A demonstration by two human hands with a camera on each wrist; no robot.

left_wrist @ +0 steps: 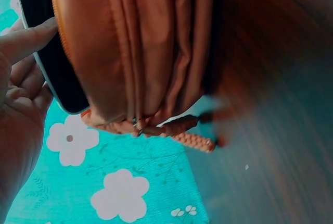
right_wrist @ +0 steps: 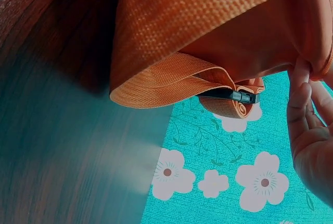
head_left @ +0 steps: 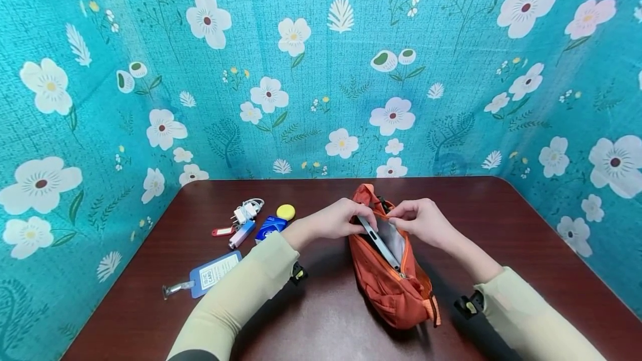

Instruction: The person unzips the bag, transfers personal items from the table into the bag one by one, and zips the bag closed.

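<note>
An orange-red waist bag point(head_left: 388, 299) lies on the table with its zipped top pulled apart, showing a pale lining. My left hand point(head_left: 346, 219) grips a phone point(head_left: 379, 244) that sits slanted in the mouth of the bag. The left wrist view shows the phone's dark face point(left_wrist: 57, 73) and pale rim against the orange fabric, thumb on the dark face. At the bag's far right edge, my right hand point(head_left: 426, 222) pinches the fabric of the opening. Folded orange webbing strap point(right_wrist: 156, 83) with a black buckle point(right_wrist: 234, 96) hangs below it in the right wrist view.
Left on the dark wooden table point(head_left: 311, 316) lie a blue card holder point(head_left: 215, 274) with a clip, a pink-blue stick point(head_left: 243, 234), a red tag point(head_left: 223, 232), a white charger point(head_left: 244, 213) with cable, a blue packet point(head_left: 270, 227) and a yellow disc point(head_left: 286, 212). Floral cloth point(head_left: 321, 99) hangs behind.
</note>
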